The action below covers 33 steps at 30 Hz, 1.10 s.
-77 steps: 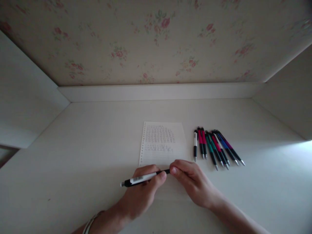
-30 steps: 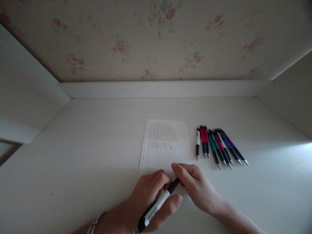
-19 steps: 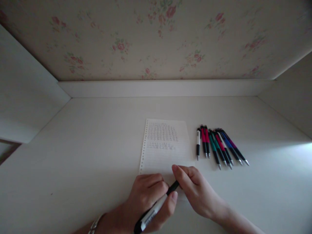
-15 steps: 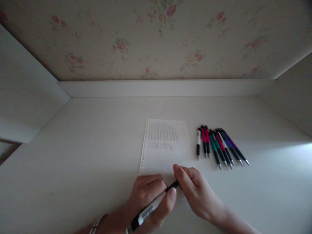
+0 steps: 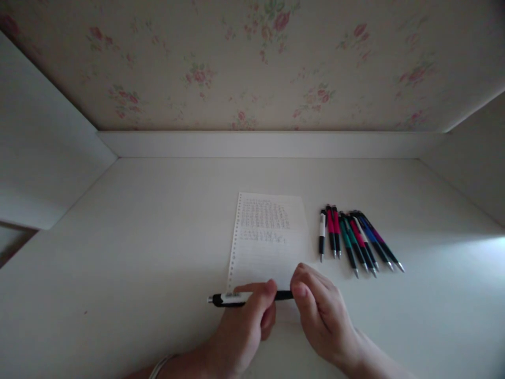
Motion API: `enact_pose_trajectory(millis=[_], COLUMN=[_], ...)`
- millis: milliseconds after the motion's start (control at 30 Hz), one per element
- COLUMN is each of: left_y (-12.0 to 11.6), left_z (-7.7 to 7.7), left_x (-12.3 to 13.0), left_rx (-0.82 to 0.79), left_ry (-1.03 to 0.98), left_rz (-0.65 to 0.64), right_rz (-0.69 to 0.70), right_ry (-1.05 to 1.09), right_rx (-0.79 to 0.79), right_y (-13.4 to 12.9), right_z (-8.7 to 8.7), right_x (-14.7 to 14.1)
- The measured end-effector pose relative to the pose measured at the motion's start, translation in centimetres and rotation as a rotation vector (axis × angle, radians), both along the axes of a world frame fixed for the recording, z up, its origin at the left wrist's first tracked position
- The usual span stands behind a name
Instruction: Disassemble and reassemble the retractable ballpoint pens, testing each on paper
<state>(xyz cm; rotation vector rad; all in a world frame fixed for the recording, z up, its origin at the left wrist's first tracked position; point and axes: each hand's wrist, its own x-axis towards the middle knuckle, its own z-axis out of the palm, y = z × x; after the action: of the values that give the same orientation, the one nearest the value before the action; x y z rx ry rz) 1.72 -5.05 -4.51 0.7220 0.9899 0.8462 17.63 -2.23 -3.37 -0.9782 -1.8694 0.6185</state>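
A white and black pen [image 5: 232, 299] lies nearly level across the lower edge of the lined paper [image 5: 268, 260], its silver button end pointing left. My left hand [image 5: 246, 326] is closed on the barrel, thumb along the top. The fingers of my right hand [image 5: 325, 316] are curled round the pen's black grip end, which hides the tip. Handwriting fills the upper part of the paper, and punched holes run down its left edge.
To the right of the paper lie several pens, among them a white pen [image 5: 322, 231], a green pen [image 5: 347, 239] and a purple pen [image 5: 376, 234]. The white desk [image 5: 158, 237] meets a low back ledge [image 5: 268, 143] under floral wallpaper.
The pen has swung from a slant to nearly level, its button end rising. My left hand has turned with it, and my right hand has rolled and shifted slightly right.
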Motion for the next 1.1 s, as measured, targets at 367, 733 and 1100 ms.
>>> enact_pose_trajectory(millis=[367, 733, 1100], left_y=[2.0, 2.7, 2.8], left_z=[-0.4, -0.3, -0.1], left_x=[-2.1, -2.2, -1.9], left_rx=[0.142, 0.084, 0.048], left_ry=[-0.037, -0.065, -0.124], left_rz=[0.082, 0.027, 0.079], right_rz=[0.074, 0.042, 0.006], right_ry=[0.236, 0.230, 0.277], right_rx=[-0.487, -0.594, -0.434], right_y=[0.6, 1.5, 1.5], right_z=[-0.9, -0.8, -0.9], right_x=[0.8, 1.0, 1.2])
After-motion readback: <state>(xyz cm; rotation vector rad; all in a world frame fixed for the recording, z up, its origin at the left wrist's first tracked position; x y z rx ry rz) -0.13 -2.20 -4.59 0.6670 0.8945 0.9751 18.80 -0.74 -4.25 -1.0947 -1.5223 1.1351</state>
